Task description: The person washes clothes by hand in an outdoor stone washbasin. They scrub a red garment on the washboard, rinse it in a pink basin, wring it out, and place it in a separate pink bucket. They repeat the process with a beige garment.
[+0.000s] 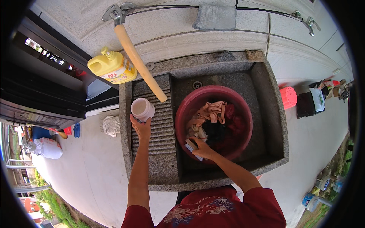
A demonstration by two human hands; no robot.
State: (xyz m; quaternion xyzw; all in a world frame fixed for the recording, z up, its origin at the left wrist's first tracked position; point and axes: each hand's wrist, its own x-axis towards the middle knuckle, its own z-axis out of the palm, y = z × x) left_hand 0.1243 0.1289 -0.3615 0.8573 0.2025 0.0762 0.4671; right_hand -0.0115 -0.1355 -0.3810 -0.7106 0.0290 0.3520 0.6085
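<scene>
A: What might trip us up here?

B: The brown-backed scrub brush point(191, 144), we'd guess. Our right hand point(205, 152) has its fingers closed on it at the near-left rim of the red basin point(249, 118). Should the back be slippery or our grip loosen, it could drop outside the rim or in among the clothes point(216, 110)

A: And our left hand point(142, 130)?

B: Its fingers spread against the near side of the pale pink tub point(142, 108), over the ribbed washboard point(157, 141). We can't tell whether they grip it or whether it sits on the ridges; a light hold or uneven footing could let it tip

A: Which way do they point?

B: The brush's long axis slants from upper left down to lower right, bristles facing lower left, away from the basin's middle. The tub's round mouth opens upwards; we make out no clear long axis there
</scene>
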